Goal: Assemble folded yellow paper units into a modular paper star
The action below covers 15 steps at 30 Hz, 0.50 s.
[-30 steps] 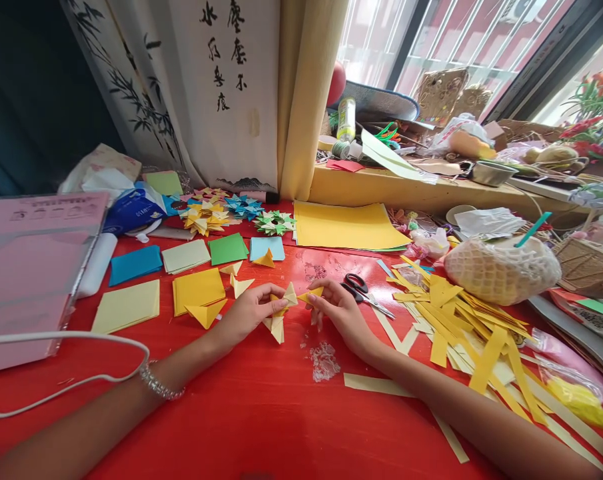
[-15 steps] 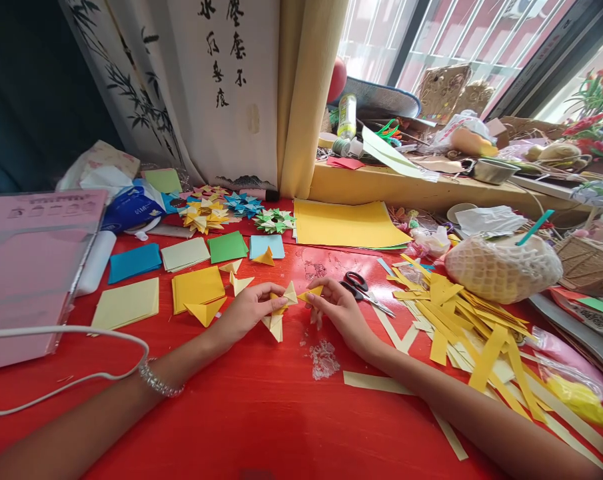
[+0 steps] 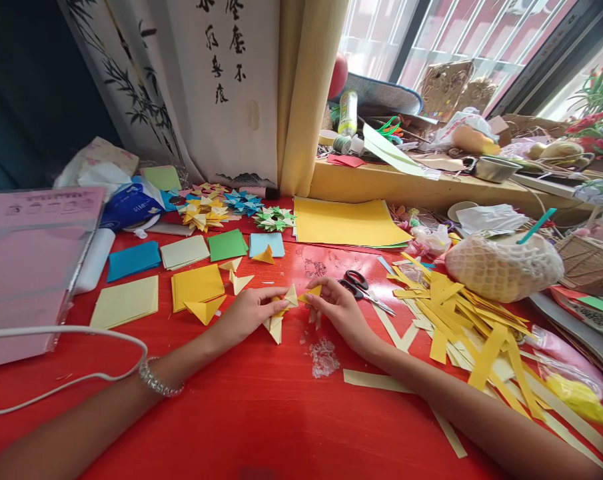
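My left hand (image 3: 252, 312) is closed on a joined group of folded paper pieces (image 3: 275, 328), pale cream and yellow, partly hidden by the fingers. Pinched in my right hand (image 3: 338, 308) is a single yellow folded paper piece (image 3: 311, 293), its left tip right by the cream point of the group; I cannot tell whether it is inserted. Loose folded pieces lie left of my left hand: a yellow one (image 3: 204, 310), a cream one (image 3: 240, 283) and a small orange-yellow one (image 3: 265, 255) on the light blue sheets.
Paper stacks in yellow (image 3: 197, 288), cream (image 3: 126, 303), blue (image 3: 134, 261) and green (image 3: 228, 245) lie at left, finished paper stars (image 3: 204, 213) behind them. Black scissors (image 3: 364, 291) and yellow paper strips (image 3: 461, 313) are at right. A white cable (image 3: 81, 330) crosses the left side.
My left hand has turned the folded group slightly, so less of its yellow part shows. The right hand stays nearly in place, still pinching the yellow piece.
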Each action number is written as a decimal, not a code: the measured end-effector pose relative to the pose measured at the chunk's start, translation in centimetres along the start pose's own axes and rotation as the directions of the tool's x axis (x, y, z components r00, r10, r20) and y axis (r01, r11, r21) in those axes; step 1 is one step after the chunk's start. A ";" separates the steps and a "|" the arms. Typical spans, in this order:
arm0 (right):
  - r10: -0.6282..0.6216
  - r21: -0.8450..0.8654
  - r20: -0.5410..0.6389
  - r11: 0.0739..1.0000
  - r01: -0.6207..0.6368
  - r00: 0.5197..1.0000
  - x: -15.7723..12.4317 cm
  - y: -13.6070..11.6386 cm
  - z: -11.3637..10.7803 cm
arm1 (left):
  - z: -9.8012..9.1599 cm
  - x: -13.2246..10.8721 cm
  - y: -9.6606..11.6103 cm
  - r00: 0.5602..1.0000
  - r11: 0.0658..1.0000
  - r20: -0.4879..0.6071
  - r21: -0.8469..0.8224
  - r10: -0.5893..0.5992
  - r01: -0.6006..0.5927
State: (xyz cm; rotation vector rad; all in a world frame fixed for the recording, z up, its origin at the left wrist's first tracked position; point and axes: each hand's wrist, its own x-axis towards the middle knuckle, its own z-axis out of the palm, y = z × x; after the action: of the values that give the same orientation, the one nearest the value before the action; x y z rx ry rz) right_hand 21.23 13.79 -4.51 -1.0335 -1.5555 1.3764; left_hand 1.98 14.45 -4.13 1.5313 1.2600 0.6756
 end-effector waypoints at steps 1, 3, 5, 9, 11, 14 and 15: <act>-0.001 0.005 0.006 1.000 0.001 1.000 0.0 0.0 0.0 | 0.0 0.0 0.0 1.000 1.000 0.002 0.001 -0.001 0.001; 0.000 0.017 0.030 1.000 -0.001 1.000 0.1 0.0 0.0 | 0.0 0.0 0.1 1.000 1.000 -0.002 -0.002 -0.003 0.003; 0.007 0.026 0.064 1.000 -0.008 0.998 0.2 0.0 0.0 | 0.1 0.0 0.1 1.000 1.000 -0.011 -0.005 -0.009 0.009; 0.007 0.030 0.093 0.999 -0.010 0.996 0.2 0.1 -0.1 | 0.1 0.1 -0.2 1.000 1.000 -0.001 -0.004 0.000 0.000; 0.000 0.031 0.099 1.000 -0.003 0.995 0.2 0.1 -0.1 | 0.2 0.0 -0.3 0.999 1.000 0.026 0.004 0.023 -0.023; -0.001 0.043 0.108 0.999 -0.003 0.994 0.2 0.2 -0.1 | 0.2 -0.1 -0.1 0.999 1.000 0.043 0.005 0.028 -0.029; 0.002 0.054 0.109 0.998 -0.008 0.994 0.2 0.2 0.0 | 0.2 -0.2 0.0 0.999 1.000 0.035 -0.006 0.026 -0.026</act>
State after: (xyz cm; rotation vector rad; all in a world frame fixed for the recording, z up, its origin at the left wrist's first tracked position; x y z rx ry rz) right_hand 21.23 14.00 -4.69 -0.9435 -1.5853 1.4918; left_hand 2.05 14.23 -4.17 1.5504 1.2133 0.6660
